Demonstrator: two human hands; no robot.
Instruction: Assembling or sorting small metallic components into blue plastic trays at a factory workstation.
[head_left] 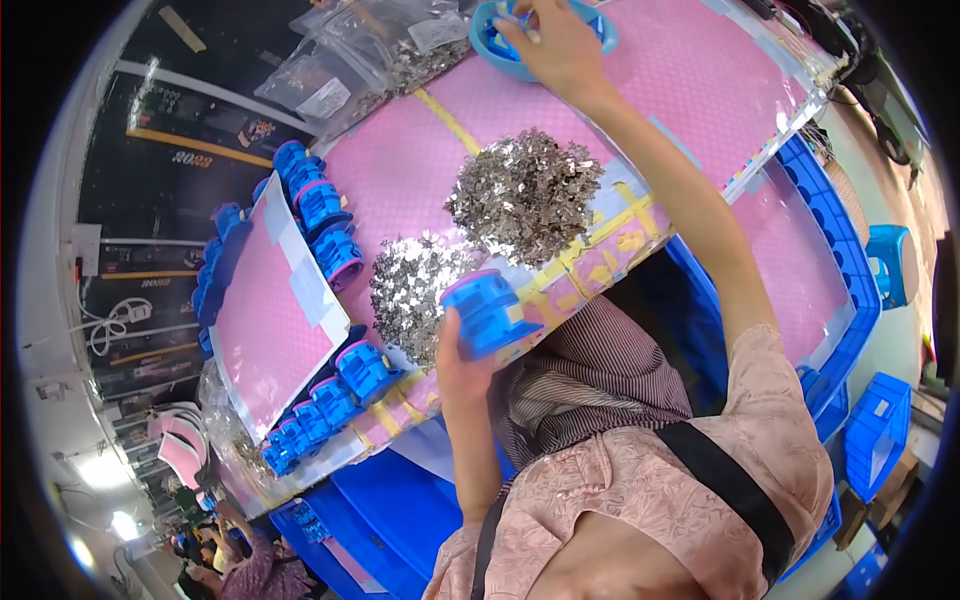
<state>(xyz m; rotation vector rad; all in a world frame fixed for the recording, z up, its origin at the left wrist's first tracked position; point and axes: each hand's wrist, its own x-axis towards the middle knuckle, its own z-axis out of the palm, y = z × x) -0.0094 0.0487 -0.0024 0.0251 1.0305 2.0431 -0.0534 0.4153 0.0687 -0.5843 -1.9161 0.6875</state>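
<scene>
Left hand (462,362) grips a blue cylindrical plastic part with a pink rim (488,313) from below, fingers wrapped round its base, held at the near edge of the pink foam-topped work table (690,80); the part sits just beside the nearer heap of small shiny metal clips (415,288); a second, larger heap of the same metal clips (527,193) lies farther, near table centre, apart from the first; right hand (562,42) reaches to the far side, fingers curled inside a round blue plastic bowl (500,45), cannot tell what it pinches; clear plastic bags of metal parts (350,60) lie far left of the bowl; rows of matching blue-and-pink parts (318,205) line both sides of a raised pink board (262,320) at left; blue plastic crates (835,260) stand right of the table.
</scene>
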